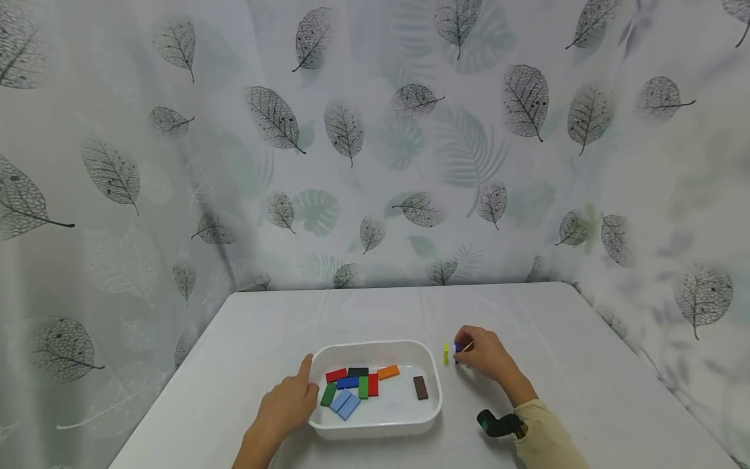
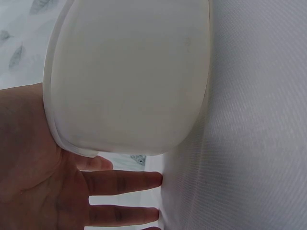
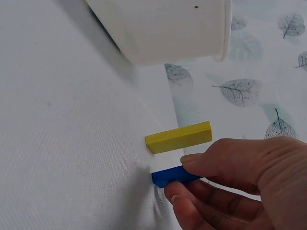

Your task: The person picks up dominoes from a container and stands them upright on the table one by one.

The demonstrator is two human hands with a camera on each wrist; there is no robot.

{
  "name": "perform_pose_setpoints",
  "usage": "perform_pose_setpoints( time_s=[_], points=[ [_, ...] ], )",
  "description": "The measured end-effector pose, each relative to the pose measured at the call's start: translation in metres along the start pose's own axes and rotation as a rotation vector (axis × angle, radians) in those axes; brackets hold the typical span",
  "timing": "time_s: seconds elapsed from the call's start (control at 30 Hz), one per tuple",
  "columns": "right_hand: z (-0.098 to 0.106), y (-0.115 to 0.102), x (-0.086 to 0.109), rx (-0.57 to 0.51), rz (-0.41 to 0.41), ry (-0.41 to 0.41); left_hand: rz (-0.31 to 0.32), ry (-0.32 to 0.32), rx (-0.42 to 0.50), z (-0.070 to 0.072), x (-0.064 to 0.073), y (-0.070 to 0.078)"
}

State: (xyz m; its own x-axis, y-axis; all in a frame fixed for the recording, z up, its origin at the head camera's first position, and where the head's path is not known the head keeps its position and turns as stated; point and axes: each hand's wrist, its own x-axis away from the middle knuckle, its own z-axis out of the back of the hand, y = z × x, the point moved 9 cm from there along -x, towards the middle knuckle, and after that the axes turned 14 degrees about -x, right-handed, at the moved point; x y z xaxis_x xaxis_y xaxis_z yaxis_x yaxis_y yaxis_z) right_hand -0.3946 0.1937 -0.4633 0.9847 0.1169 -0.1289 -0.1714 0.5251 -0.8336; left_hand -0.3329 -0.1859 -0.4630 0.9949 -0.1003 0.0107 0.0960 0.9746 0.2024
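Note:
My right hand (image 1: 485, 352) pinches a blue block (image 3: 165, 175) between thumb and fingers, just right of the white tub. The block stands on end, its lower end at or very near the white tabletop. Beside it, a short gap away, a thin yellow block (image 3: 180, 137) stands upright. At the tub's left end is my left hand (image 1: 287, 404), its index finger extended along the rim. In the left wrist view its fingers (image 2: 122, 183) are straight and reach past the wall of the white tub (image 2: 124, 76).
Flat blocks lie inside the tub (image 1: 375, 431): light blue, green, red, black, orange and a blue one (image 1: 347, 383) clustered left, a dark brown one (image 1: 420, 387) on the right. A dark strap piece (image 1: 498, 424) sits at the right wrist. A leaf-patterned curtain (image 1: 375, 163) surrounds the table.

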Motion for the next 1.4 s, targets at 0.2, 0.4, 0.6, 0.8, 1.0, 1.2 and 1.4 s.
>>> perform_pose_setpoints(
  time_s=[0.2, 0.4, 0.6, 0.8, 1.0, 1.2, 1.4],
  points=[
    [-0.001, 0.001, 0.001, -0.001, -0.001, -0.002, -0.007, 0.001, -0.002, 0.002, 0.002, 0.002],
    [-0.001, 0.002, 0.001, 0.0, -0.02, -0.011, 0.002, -0.006, 0.0, 0.0, 0.001, 0.0],
    [-0.001, 0.0, 0.001, 0.002, -0.004, -0.017, 0.008, -0.011, -0.001, -0.001, 0.0, 0.0],
    [-0.001, 0.001, 0.001, -0.004, -0.005, -0.027, -0.011, 0.002, 0.003, 0.0, 0.001, 0.002],
    [0.002, 0.001, 0.002, 0.002, -0.065, -0.036, 0.009, -0.017, -0.006, -0.002, 0.0, -0.001],
    [0.007, -0.005, 0.002, 0.021, -0.068, -0.038, 0.007, -0.024, -0.01, -0.001, -0.001, 0.0],
    [0.012, -0.013, 0.003, 0.021, -0.046, -0.031, 0.017, -0.028, -0.005, -0.001, 0.0, 0.0]
  ],
)
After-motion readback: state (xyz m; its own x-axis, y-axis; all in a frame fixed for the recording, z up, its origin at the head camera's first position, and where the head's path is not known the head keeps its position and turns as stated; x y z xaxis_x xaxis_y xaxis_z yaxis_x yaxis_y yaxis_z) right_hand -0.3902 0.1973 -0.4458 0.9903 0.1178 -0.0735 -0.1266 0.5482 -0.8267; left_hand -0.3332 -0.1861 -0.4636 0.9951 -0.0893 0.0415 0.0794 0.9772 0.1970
